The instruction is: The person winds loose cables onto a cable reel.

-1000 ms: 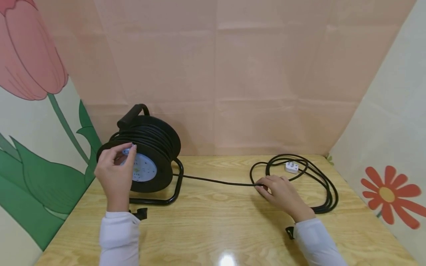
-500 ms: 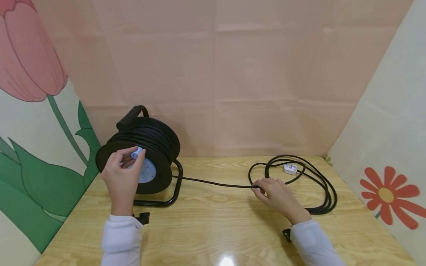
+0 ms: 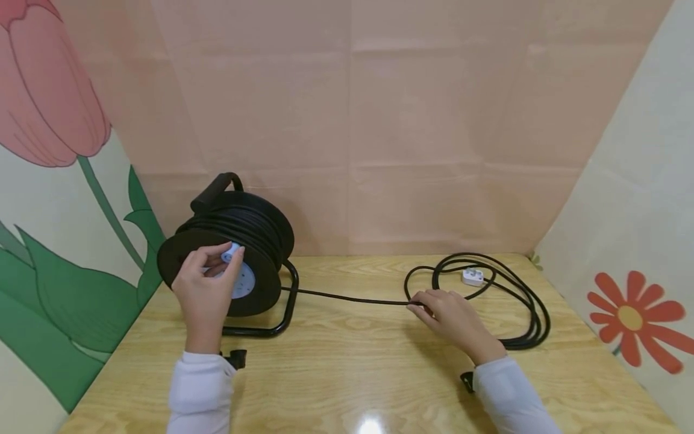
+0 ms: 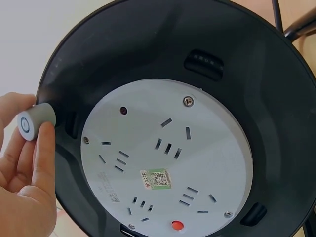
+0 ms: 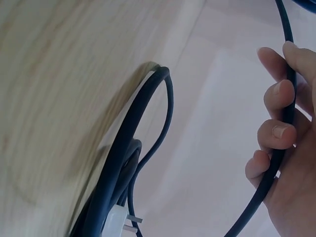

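Observation:
A black cable reel point(image 3: 228, 253) stands at the left of the table, cable wound on its drum and a pale socket plate point(image 4: 168, 158) on its face. My left hand point(image 3: 206, 289) pinches the small light-blue crank knob point(image 3: 230, 252) on the reel's front between thumb and fingers; it looks grey in the left wrist view. My right hand point(image 3: 450, 316) holds the black cable point(image 3: 347, 297) at the right, fingers curled round it in the right wrist view. From there the cable runs left to the reel.
Loose cable coils point(image 3: 534, 307) lie on the table point(image 3: 336, 374) at the right, around a white plug point(image 3: 473, 276). The reel's tubular frame point(image 3: 260, 331) rests on the wood. Behind stands a pinkish backdrop point(image 3: 347, 150); painted walls flank both sides.
My left hand has moved right and slightly down with the knob, across the reel's face. My right hand has shifted slightly left, still holding the cable.

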Available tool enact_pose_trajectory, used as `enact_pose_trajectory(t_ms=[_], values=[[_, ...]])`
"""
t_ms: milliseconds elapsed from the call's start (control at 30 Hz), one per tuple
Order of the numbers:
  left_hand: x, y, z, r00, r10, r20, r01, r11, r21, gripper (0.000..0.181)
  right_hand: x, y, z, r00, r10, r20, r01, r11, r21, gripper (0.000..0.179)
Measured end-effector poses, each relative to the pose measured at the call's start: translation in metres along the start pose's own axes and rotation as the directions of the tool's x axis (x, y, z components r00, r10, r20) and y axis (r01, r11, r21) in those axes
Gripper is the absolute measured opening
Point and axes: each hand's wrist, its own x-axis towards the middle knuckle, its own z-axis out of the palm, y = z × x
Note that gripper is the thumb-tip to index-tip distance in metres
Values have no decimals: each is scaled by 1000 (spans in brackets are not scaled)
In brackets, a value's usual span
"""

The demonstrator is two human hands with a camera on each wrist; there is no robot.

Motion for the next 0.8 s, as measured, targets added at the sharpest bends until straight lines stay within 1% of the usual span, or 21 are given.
enact_pose_trajectory(t_ms=[167,233,333,433,567,700,800], values=[[-3,0,0,1000,14,13,-14,1000,6,24,6,-1,3,998,-51,-28,52,998,19,11],[-4,0,0,1000,14,24,-14,1000,7,25,8,-1,4,998,-56,-29,57,998,22,12],[-5,0,2,999,10,38,-10,1000,6,26,13,0,4,1000,-27,-7,28,999,21,12],[-7,1,3,999,17,40,-18,1000,12,26,20,0,3,1000,9,25,-10,1000,26,13],[-9,4,4,997,56,57,-60,996,73,25,28,-1,1,999,40,32,-41,999,24,17],[-11,8,5,991,98,94,-110,984,138,25,36,-4,-1,998,60,-5,-60,998,6,20],[-13,11,7,985,118,130,-140,974,180,25,40,-6,-2,997,65,-28,-65,998,4,19]])
